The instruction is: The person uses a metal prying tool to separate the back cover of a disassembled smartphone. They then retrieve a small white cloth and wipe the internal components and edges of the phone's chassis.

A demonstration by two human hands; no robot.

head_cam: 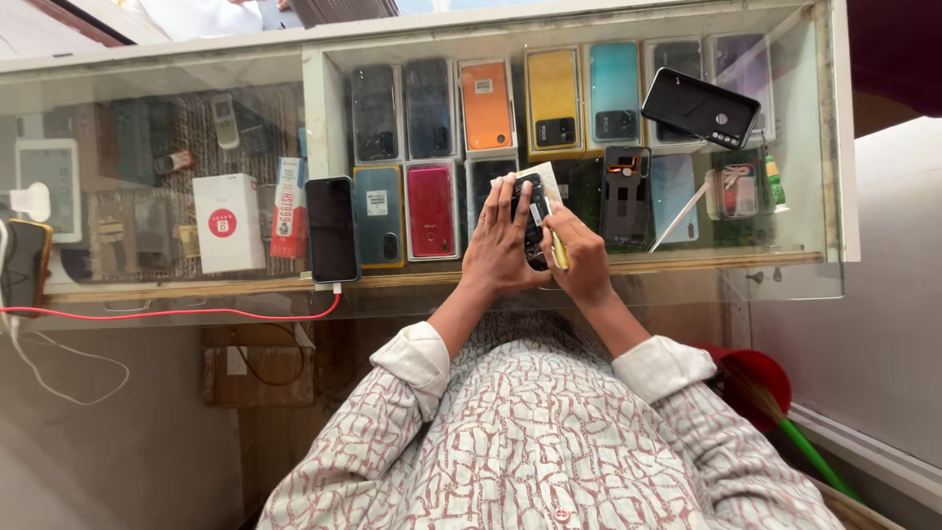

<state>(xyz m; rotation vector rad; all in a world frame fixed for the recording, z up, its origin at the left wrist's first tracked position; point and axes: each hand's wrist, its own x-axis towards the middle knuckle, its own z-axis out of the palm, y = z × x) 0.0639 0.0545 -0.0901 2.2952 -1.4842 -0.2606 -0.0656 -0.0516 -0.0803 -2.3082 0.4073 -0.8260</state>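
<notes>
My left hand (498,240) holds a small dark opened phone (536,218) flat on the glass counter top (589,270), fingers spread over it. My right hand (579,253) grips a yellow-handled tool (557,250) whose tip touches the phone's inside. A pale card or paper (542,179) lies just beyond the phone. A dark phone frame with its back removed (626,194) lies to the right of my hands, and a thin white stick (677,218) lies beside it.
A black phone back cover (701,107) lies at the far right. A black phone (332,229) charges on a red cable (177,313) at left. Coloured phones fill the display case (829,147) under the glass. A white box (228,222) sits further left. A red bucket (756,378) stands lower right.
</notes>
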